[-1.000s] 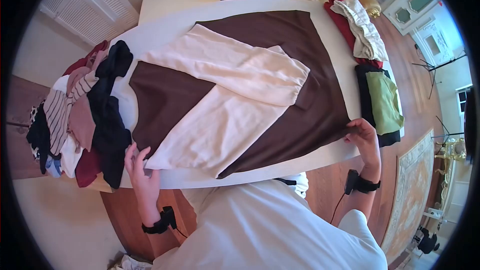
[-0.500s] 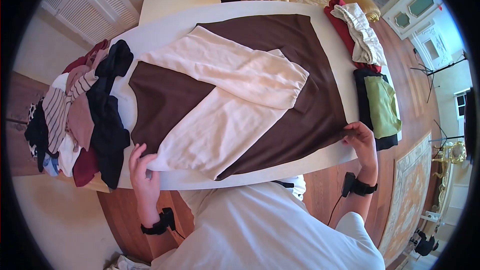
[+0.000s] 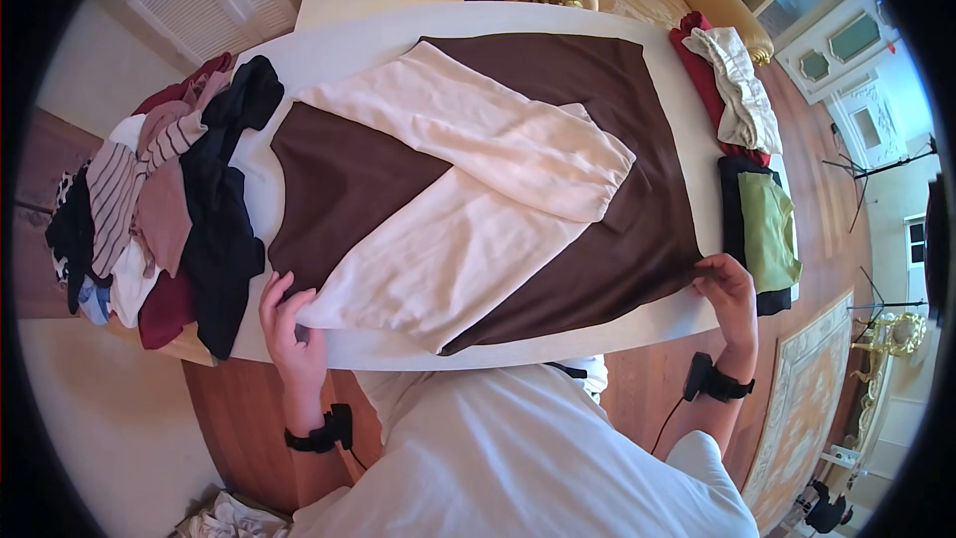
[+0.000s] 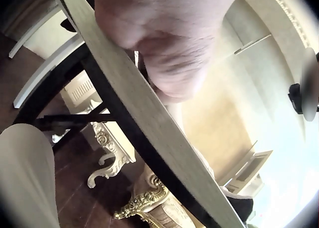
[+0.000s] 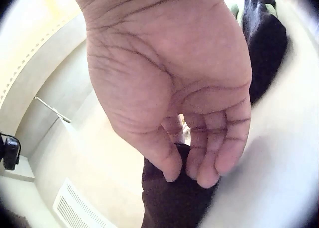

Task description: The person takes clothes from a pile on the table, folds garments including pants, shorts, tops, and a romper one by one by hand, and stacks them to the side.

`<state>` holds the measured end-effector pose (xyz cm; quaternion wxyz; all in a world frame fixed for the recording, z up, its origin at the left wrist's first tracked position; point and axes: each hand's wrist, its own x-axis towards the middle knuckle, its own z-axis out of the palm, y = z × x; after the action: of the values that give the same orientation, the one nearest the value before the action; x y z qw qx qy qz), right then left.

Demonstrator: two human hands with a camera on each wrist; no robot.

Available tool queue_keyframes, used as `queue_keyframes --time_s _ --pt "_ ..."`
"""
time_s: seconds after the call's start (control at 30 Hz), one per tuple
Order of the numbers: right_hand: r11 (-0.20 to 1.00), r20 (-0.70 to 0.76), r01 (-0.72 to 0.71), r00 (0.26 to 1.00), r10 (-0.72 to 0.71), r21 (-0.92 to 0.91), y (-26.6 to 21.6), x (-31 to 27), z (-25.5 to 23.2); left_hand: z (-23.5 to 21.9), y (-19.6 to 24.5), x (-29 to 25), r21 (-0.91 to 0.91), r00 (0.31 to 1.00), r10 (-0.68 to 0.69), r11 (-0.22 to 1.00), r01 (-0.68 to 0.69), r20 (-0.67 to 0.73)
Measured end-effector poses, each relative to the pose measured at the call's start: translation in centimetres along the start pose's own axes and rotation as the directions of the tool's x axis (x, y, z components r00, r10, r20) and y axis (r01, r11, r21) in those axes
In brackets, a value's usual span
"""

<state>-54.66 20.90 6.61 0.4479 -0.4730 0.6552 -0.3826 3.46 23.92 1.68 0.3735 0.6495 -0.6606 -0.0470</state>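
A wide, dark-brown cloth garment (image 3: 349,189) with two long cream sleeve-like parts (image 3: 408,269) is spread flat on a white-topped table (image 3: 358,351), directly in front of the person. Its long axis is laid from left to right across the person, and its near edge is spanned by the two hands, one at each end. Nearly all of the cloth is therefore set on the far side of both hands.

By the right hand (image 3: 732,301) the near right brown corner is pinched between thumb and fingertips, as is shown in the right wrist view. By the left hand (image 3: 297,347), set at the near left corner where brown and cream meet, the table edge is overlapped; its fingers are bent, with the thumb seen apart, but whether cloth is pinched cannot be told, the fingertips being hidden in the left wrist view.

Each near corner is thus served by its own hand, while both far corners are placed well apart from either. If the near edge is to be carried, it seems that a path away from the body, square to the long axis, is called for.
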Motion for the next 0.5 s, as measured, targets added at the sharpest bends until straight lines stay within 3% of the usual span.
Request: queue_keyframes --time_s 0.07,0.13,0.3,0.33,0.4,0.47,0.5 --pt "1.0 0.032 -0.004 0.999 0.005 -0.031 0.0 0.4 -0.9 -0.2 -0.3 0.2 0.007 0.999 0.031 0.999 -0.031 0.007" --pt "0.954 0.047 0.205 0.979 -0.199 -0.218 -0.3 1.2 -1.4 -0.6 -0.7 0.4 -0.052 0.995 0.06 0.997 -0.056 0.077" --pt "0.928 0.066 0.321 0.947 -0.315 -0.187 -3.2 3.3 -1.3 -2.9 -0.7 2.5 -0.069 0.97 -0.034 0.996 0.052 0.24" --pt "0.941 0.089 0.284 0.958 -0.272 -0.184 -3.6 3.5 -1.3 -3.1 -0.7 2.7 -0.077 0.954 -0.046 0.994 0.072 0.296" --pt "0.95 0.118 0.252 0.965 -0.233 -0.182 -3.7 3.7 -1.4 -3.0 -0.8 2.6 -0.091 0.952 -0.064 0.991 0.096 0.299" --pt "0.992 0.135 0.092 0.988 -0.08 -0.087 -3.2 3.5 -1.3 -2.7 -0.8 2.4 -0.103 0.947 -0.081 0.988 0.118 0.31" --pt "0.992 0.139 0.092 0.987 -0.08 -0.087 -3.1 3.4 -1.2 -2.5 -0.7 2.3 -0.104 0.954 -0.078 0.988 0.113 0.29"
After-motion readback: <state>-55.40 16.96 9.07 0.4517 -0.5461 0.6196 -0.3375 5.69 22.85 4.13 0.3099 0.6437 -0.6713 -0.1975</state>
